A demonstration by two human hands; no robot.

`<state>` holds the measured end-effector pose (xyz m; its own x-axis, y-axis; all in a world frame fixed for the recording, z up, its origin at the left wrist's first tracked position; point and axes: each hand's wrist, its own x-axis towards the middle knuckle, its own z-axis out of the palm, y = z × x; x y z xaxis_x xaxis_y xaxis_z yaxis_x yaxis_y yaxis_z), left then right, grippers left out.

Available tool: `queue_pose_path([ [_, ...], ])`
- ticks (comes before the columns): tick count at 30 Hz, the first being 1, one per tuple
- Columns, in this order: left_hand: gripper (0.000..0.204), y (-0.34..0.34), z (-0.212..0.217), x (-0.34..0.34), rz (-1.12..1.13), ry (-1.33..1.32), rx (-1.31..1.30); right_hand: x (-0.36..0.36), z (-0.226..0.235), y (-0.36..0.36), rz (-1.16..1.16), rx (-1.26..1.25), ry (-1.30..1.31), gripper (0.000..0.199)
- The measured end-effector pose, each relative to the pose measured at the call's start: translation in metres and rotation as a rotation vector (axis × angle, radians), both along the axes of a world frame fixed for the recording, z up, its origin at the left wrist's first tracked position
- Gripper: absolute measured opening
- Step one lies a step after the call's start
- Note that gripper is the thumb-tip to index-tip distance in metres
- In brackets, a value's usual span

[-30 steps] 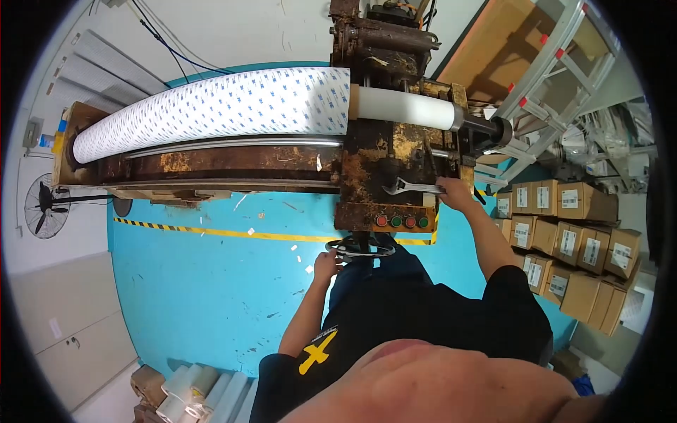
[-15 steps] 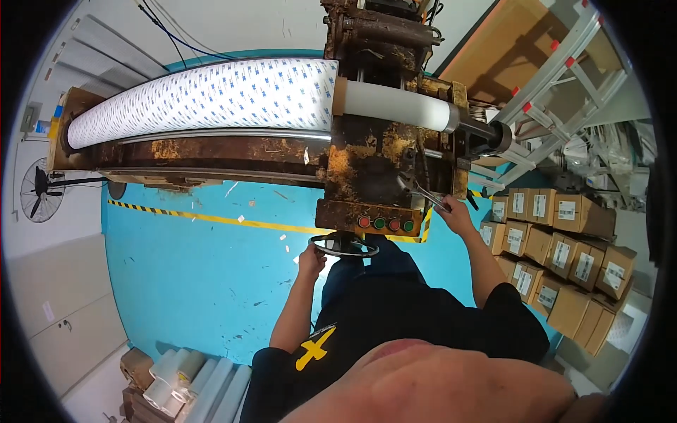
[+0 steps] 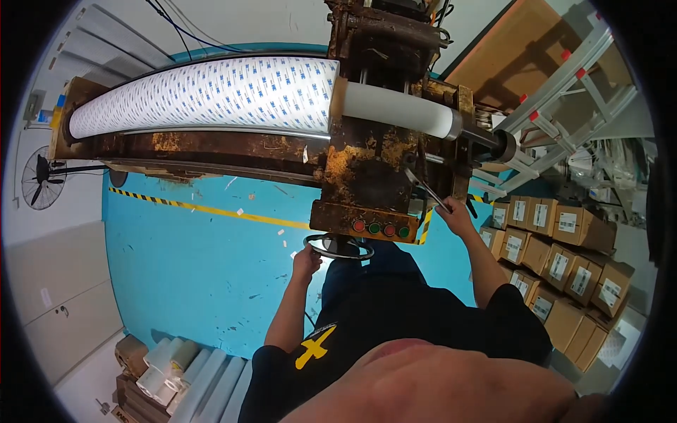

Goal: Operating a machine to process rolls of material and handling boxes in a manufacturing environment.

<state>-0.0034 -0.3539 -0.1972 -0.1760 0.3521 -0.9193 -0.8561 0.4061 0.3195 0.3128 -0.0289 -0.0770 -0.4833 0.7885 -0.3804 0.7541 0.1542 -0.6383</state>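
A rusty brown machine [image 3: 367, 162] stands in front of me, carrying a long white roll with a blue dotted pattern [image 3: 211, 95] and a plain white core [image 3: 395, 109]. My left hand [image 3: 307, 261] grips a round metal handwheel [image 3: 338, 247] under the machine's control box, which has red and green buttons [image 3: 381, 228]. My right hand [image 3: 455, 215] holds a metal wrench [image 3: 425, 189] whose head reaches up against the machine's right side.
The floor [image 3: 190, 268] is blue with a yellow-black striped line [image 3: 204, 208]. Several stacked cardboard boxes [image 3: 564, 261] stand at the right, a metal ladder [image 3: 557, 106] behind them. White rolls [image 3: 183, 374] lie at lower left. A fan [image 3: 42, 180] stands at far left.
My right hand has drawn the wrench down and to the right from the machine's top face to its right side. My left hand stays on the handwheel; the view has shifted.
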Motion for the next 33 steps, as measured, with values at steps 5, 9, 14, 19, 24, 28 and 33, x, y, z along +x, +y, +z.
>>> queue_pose_path([
  [5, 0.027, 0.000, -0.002, -0.003, -0.076, 0.018, 0.014, -0.004, 0.005, 0.000, 0.011, -0.160, 0.014, 0.025],
  [9, 0.028, 0.006, 0.000, -0.002, -0.137, 0.205, -0.002, -0.015, 0.015, -0.004, 0.100, -0.100, -0.009, 0.024],
  [14, 0.029, 0.008, 0.002, -0.006, -0.007, 0.057, -0.106, -0.015, 0.020, -0.016, -0.029, -0.200, 0.114, 0.023],
  [19, 0.030, 0.007, 0.008, -0.006, -0.078, 0.011, -0.079, 0.006, 0.019, -0.020, -0.119, -0.241, 0.178, 0.023],
  [24, 0.033, 0.007, 0.014, -0.005, -0.142, 0.099, -0.105, 0.008, 0.018, -0.021, -0.199, -0.310, 0.124, 0.030],
  [28, 0.040, 0.007, 0.009, -0.009, -0.041, -0.008, -0.093, 0.002, 0.012, -0.013, 0.019, 0.145, 0.001, 0.030],
  [33, 0.046, 0.001, 0.006, -0.011, -0.117, 0.053, -0.112, 0.001, -0.001, 0.009, -0.081, 0.047, 0.087, 0.044],
])
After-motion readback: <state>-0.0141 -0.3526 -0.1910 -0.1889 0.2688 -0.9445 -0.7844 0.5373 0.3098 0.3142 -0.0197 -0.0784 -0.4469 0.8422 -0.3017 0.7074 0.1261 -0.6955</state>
